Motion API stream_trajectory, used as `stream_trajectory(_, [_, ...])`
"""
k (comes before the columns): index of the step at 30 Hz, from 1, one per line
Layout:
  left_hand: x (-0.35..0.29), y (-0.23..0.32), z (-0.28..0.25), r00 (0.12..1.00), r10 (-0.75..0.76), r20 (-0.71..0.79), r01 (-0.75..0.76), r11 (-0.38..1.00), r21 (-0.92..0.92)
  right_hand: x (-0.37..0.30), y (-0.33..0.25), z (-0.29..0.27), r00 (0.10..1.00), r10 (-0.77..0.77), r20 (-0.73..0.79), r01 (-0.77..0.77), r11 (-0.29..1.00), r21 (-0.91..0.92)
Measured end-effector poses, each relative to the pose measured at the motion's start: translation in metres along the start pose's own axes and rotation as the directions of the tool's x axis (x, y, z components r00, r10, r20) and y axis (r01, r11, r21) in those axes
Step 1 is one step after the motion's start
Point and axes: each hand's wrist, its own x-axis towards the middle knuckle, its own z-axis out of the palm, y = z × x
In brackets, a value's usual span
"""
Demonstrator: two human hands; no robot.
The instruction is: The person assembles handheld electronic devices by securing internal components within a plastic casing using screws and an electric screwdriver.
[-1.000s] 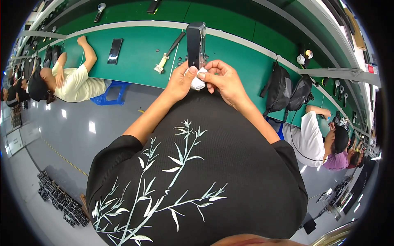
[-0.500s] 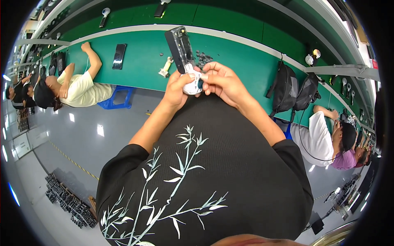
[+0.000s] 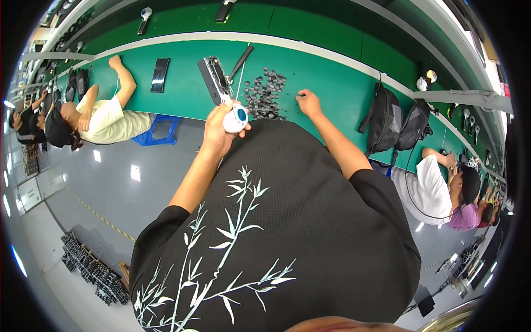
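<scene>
While your left hand (image 3: pixel 218 127) grips a white round device (image 3: pixel 235 119) with the dark long part (image 3: pixel 211 79), your right hand (image 3: pixel 308 102) pinches among the small dark pieces (image 3: pixel 264 94) on the green bench (image 3: pixel 343 88).

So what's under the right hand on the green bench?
The right hand rests fingertips-down on the green bench, beside a pile of small dark round parts. Whether the fingers pinch one is hidden.

Shirt: black, short-sleeved, loose over the torso
Print: pale bamboo stems and leaves on the left side
Forearms: bare below the sleeves
Left hand (image 3: pixel 217 128): ungloved
Right hand (image 3: pixel 308 103): ungloved
</scene>
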Motion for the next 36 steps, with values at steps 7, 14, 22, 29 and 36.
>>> stream_trajectory(7, [-0.006, -0.015, -0.005, 0.998, 0.032, -0.045, -0.024, 0.985, 0.170, 0.016, -0.048, 0.027, 0.934, -0.348, -0.084, 0.326, 0.923, -0.207])
stream_trajectory(14, [-0.012, -0.014, -0.006, 1.000, 0.017, -0.022, -0.011, 0.968, 0.251, 0.023, -0.050, 0.034, 0.925, -0.379, 0.025, 0.365, 0.869, -0.333])
stream_trajectory(22, [-0.006, -0.017, -0.004, 0.998, 0.036, -0.047, -0.026, 0.982, 0.187, -0.001, -0.068, 0.011, 0.975, -0.132, 0.181, 0.093, 0.974, 0.207])
stream_trajectory(29, [0.003, -0.013, 0.006, 0.994, 0.104, 0.016, -0.105, 0.985, 0.140, -0.073, -0.167, -0.068, 0.866, -0.252, 0.431, -0.294, 0.441, 0.848])
stream_trajectory(36, [0.006, -0.008, 0.024, 0.981, 0.169, 0.092, -0.184, 0.963, 0.196, -0.145, -0.239, -0.112, 0.862, -0.321, 0.393, -0.246, 0.415, 0.876])
